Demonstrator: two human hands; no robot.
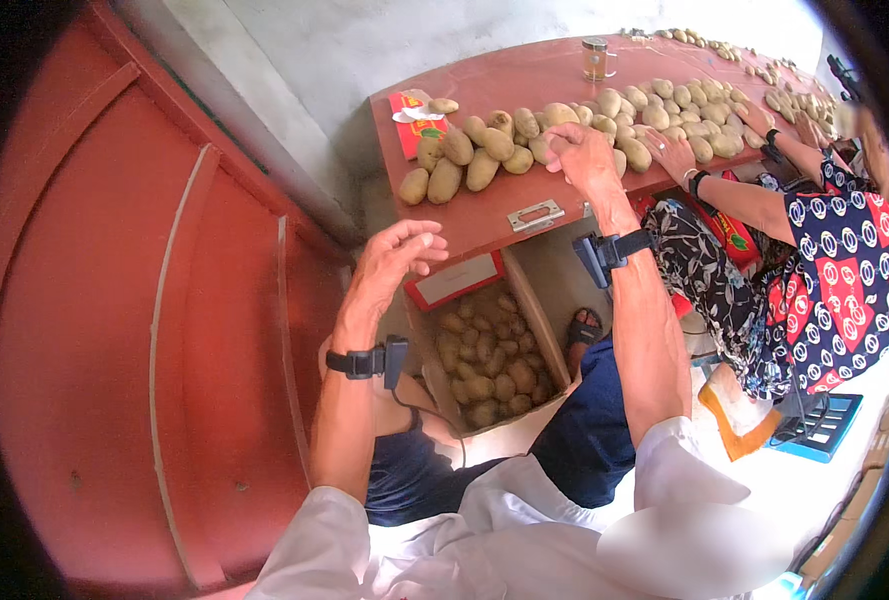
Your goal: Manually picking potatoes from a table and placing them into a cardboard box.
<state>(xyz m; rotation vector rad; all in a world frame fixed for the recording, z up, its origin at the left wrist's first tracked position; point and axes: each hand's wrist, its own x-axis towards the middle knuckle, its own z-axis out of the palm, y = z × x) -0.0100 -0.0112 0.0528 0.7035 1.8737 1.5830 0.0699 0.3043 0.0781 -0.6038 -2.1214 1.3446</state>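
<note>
Many potatoes (444,180) lie in a long heap on a red tabletop (459,217). My right hand (581,154) is over the near side of the heap, its fingers curled close to some potatoes; whether it touches or grips one cannot be told. My left hand (403,251) hovers before the table's near left edge, fingers loosely bent, with nothing in it. Beneath it, partly under the table, a cardboard box (538,315) holds more potatoes (489,360). A red printed carton piece (408,142) lies at the table's left end, with white paper and one potato on it.
Beside me on the right sits a person in a patterned shirt (842,277), both hands (671,156) at the potatoes. A lidded glass mug (596,60) of amber liquid stands farther back. A metal latch plate (536,216) is on the table's near edge. Red door panels (114,337) rise at left.
</note>
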